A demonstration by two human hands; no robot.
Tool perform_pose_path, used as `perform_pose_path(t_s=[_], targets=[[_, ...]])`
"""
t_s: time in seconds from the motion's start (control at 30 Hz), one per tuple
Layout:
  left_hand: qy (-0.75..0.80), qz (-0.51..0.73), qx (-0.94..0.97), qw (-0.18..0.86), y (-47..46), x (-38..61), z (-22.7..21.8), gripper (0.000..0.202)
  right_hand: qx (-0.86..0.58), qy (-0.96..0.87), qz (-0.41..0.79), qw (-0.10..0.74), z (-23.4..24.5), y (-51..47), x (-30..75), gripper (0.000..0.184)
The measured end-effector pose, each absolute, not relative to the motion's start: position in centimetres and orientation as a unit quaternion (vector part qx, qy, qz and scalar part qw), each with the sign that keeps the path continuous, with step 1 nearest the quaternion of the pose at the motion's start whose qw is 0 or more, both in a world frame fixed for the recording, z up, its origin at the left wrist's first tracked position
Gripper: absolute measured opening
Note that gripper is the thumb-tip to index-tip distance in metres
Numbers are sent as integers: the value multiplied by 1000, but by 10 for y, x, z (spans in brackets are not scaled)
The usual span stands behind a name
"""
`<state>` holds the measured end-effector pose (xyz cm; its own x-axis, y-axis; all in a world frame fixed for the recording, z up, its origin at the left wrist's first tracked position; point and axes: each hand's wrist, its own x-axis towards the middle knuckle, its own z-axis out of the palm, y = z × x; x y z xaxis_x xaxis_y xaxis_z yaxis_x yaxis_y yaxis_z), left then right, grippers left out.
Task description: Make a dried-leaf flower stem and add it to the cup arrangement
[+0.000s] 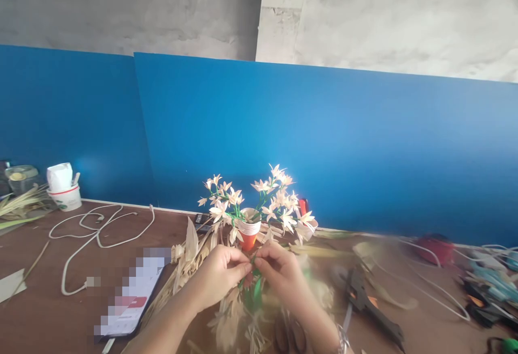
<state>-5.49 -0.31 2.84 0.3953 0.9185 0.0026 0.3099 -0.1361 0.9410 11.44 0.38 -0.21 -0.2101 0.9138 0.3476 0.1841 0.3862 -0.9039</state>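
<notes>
My left hand (224, 273) and my right hand (281, 270) meet in front of a stack of paper cups (250, 227). Fingertips of both pinch a thin green stem (253, 260), most of it covered by the fingers. Just below hangs a green strip (257, 292); whether it joins the stem, I cannot tell. Behind the hands, sprays of cream husk-like flowers (234, 197) on green stems spread to either side of the cups. Dry corn husks (192, 246) lie by my left forearm, and more pale husk pieces (226, 324) are beneath my hands.
A phone (133, 300) lies left of my arm, with a white cable (76, 251) beyond. Right of my arm are a black glue gun (370, 308) and dark scissor handles (291, 337). A white tub (67, 197) stands far left; a blue panel (324, 143) closes the table's back.
</notes>
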Motion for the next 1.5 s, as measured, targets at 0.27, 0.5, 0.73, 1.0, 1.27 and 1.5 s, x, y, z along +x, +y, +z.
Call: perform_pose_path(t_s=[0.27,0.5,0.73,1.0,1.27,1.5], targets=[[474,362,633,494,-3,-51,20,15,-434,-643,391,495,-1,0,109,13],[506,367,643,443,-5,-49,22,17,-443,-631,403,494,-1,-1,109,11],[544,357,667,365,-8,-49,27,18,-444,-624,420,487,-4,1,109,14],[519,370,652,410,-9,-47,23,17,-460,-639,366,496,4,-3,110,12],[470,274,587,600,-8,-58,30,38,-456,-646,410,455,13,-2,122,14],[451,326,575,599,-3,-60,22,32,-454,-638,441,438,22,-8,120,19]])
